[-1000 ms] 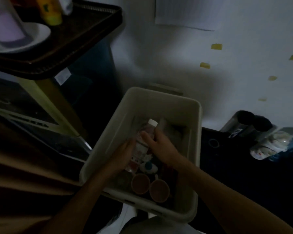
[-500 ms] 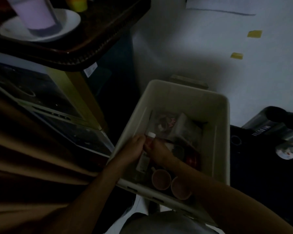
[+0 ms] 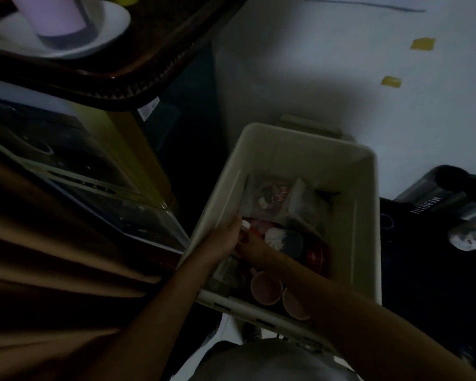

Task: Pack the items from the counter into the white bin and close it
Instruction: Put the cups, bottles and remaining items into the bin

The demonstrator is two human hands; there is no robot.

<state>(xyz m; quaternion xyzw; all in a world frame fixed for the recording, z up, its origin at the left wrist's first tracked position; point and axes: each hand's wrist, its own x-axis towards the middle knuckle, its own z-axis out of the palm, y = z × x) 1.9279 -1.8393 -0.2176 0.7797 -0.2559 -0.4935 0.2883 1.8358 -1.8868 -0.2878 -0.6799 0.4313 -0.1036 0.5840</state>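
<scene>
The white bin (image 3: 349, 215) stands open on the floor, with several items inside. Both of my hands reach into its near left corner. My left hand (image 3: 224, 240) and my right hand (image 3: 252, 250) are together shut on a small bottle with a white cap (image 3: 245, 225), pressed low against the bin's left wall. Two pink cups (image 3: 265, 287) sit at the near end. Clear plastic bags (image 3: 270, 196) lie at the far end. A small dark container (image 3: 285, 240) and a red item (image 3: 315, 257) lie in the middle.
A dark tray (image 3: 160, 64) on a shelf at the upper left carries a white plate (image 3: 105, 26) with a lilac cup (image 3: 58, 20). A brown curtain (image 3: 39, 270) hangs at the left. Bottles (image 3: 437, 199) and a dark bag lie to the right of the bin, below the white wall.
Both hands have moved the bottle down and toward the bin's left wall, from upright above the contents to low in the near left corner. The view has shifted left.
</scene>
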